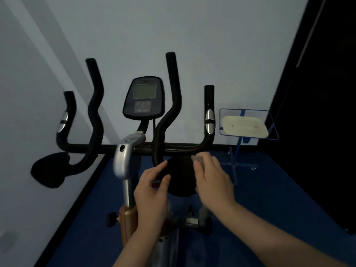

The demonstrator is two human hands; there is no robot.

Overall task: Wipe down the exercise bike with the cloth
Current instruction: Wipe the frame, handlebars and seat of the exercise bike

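Observation:
The exercise bike fills the middle of the head view, with black handlebars (185, 146), a grey console (144, 97) and a silver stem (123, 160). Just below the handlebar crossbar, a dark cloth (181, 178) is held between both hands. My left hand (152, 189) pinches its left edge between thumb and fingers. My right hand (212, 182) has its fingers curled round the cloth's right edge. A small pale thing shows at its fingertips, too blurred to identify. The cloth hangs in front of the bike frame and hides part of it.
A pale wall stands close behind the bike. To the right, a blue stand (234, 164) carries a tray (248, 124) with a cream-coloured object. A dark tall panel (317, 112) closes off the far right. Blue flooring (269, 199) lies beneath.

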